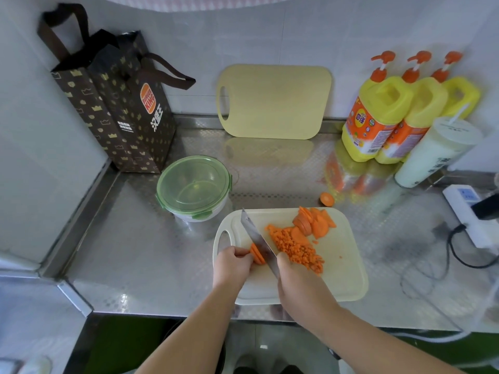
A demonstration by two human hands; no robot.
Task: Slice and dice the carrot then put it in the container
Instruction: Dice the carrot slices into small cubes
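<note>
Knife (256, 237) in curled right hand (294, 278)

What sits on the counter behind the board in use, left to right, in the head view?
Burger King paper bag → green-lidded container → yellow cutting board leaning on the wall → carrot end → row of yellow pump bottles → lidded white cup → white power strip
</note>
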